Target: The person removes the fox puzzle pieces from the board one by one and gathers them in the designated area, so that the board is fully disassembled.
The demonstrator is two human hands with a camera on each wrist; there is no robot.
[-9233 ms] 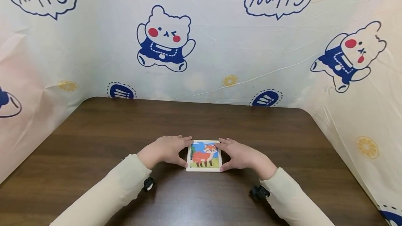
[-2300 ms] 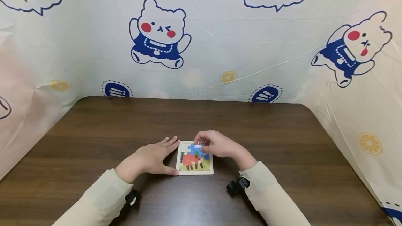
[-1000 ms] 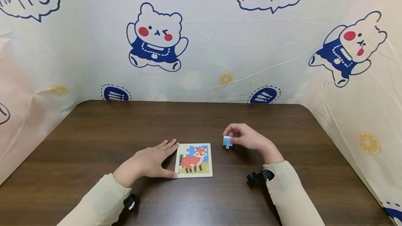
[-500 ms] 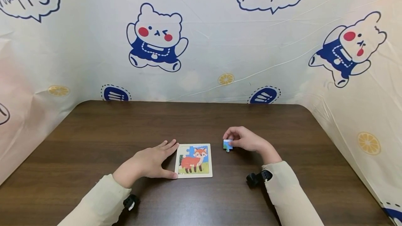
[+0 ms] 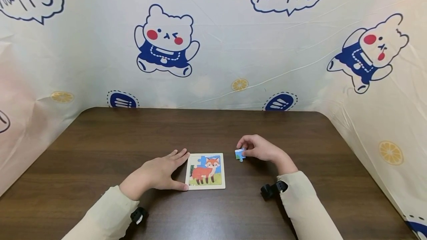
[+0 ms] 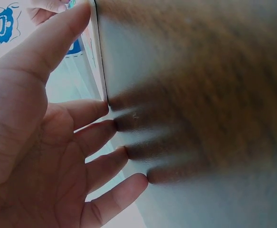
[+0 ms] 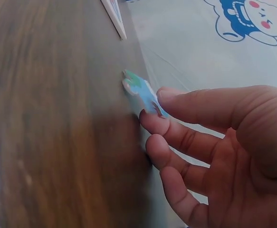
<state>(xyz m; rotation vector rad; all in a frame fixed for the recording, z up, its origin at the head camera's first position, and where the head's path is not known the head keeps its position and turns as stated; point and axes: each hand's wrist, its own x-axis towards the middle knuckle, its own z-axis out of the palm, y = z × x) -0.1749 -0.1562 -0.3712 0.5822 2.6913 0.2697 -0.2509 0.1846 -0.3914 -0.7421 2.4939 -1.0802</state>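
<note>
Puzzle piece [image 5: 240, 154] tight between right fingers [image 7: 156, 125], left fingers [image 6: 96, 137] apart at frame [image 5: 207, 187], fox [image 5: 202, 173] in head view only.

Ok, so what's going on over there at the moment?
A person is working on a small fox puzzle on a brown table. The left grip is spread along the left edge of its pale frame, thumb near the bottom corner. The right grip pinches a blue-and-green puzzle piece, off to the right of the frame. The puzzle's upper left corner shows a pale gap.
</note>
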